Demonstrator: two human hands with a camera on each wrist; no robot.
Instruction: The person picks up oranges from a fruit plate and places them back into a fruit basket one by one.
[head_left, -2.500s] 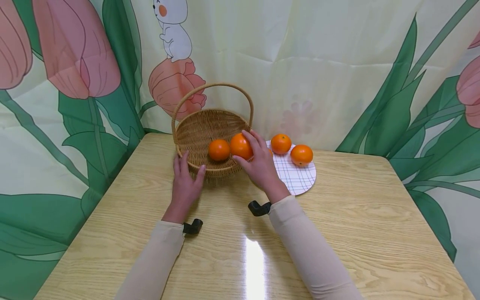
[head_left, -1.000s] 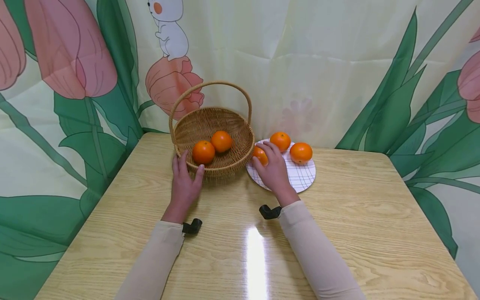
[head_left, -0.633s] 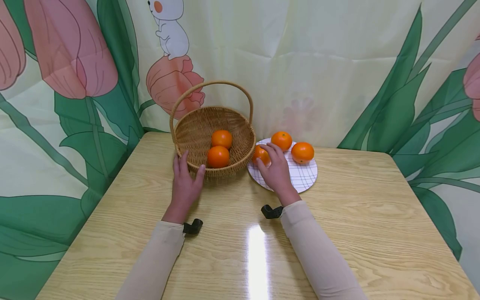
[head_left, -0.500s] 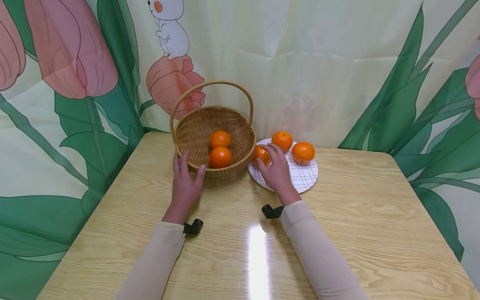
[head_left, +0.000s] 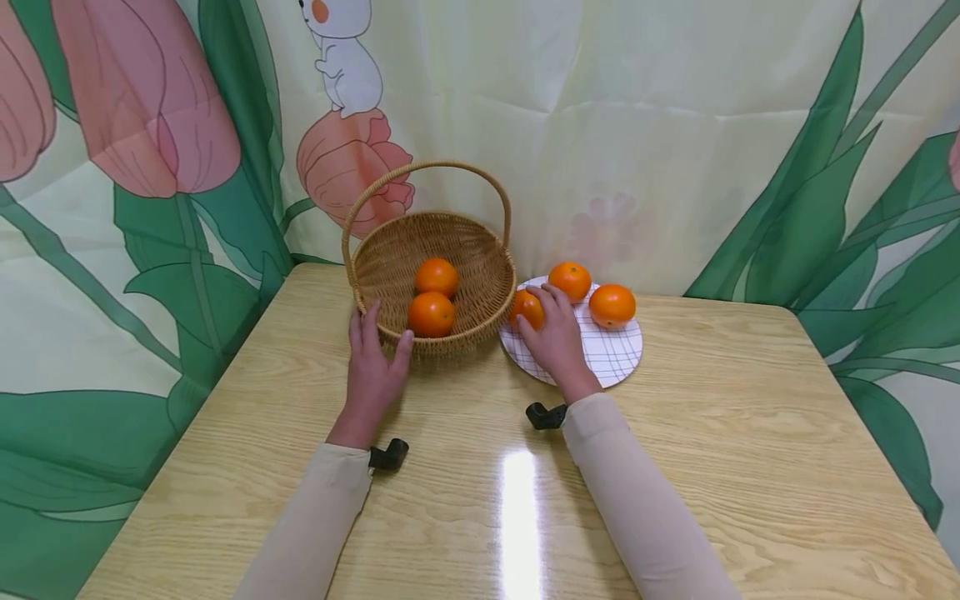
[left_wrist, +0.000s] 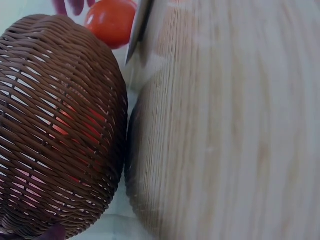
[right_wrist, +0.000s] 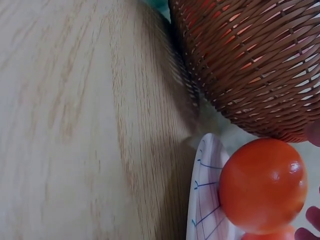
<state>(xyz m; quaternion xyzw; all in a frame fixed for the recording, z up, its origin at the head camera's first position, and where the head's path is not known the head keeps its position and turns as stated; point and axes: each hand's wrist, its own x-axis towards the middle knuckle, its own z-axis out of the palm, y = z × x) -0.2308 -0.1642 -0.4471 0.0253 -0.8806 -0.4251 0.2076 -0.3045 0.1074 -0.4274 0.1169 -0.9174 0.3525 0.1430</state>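
A wicker basket point(head_left: 420, 237) with a tall handle stands at the back of the table, leaning so its inside faces me. Two oranges lie in it, the nearer orange point(head_left: 431, 314) against the front and the other orange point(head_left: 437, 277) touching behind. My left hand point(head_left: 371, 375) rests with spread, straight fingers at the basket's front-left rim. Over a third orange point(head_left: 525, 308) on a checked plate point(head_left: 603, 358) is my right hand point(head_left: 555, 333). In the right wrist view its fingertips point(right_wrist: 312, 217) hover just past the top of that orange point(right_wrist: 262, 185), lightly bent and apart from it.
Farther back on the plate sit two more oranges, one at the rear point(head_left: 570, 282) and one at the right point(head_left: 612, 306). The plate stands close beside the basket's right side. A printed curtain point(head_left: 645, 125) hangs behind the wooden table point(head_left: 712, 467).
My right hand has let an orange go in the basket and moved right to the plate. The basket's oranges have rolled about. My left hand has stayed at the rim.
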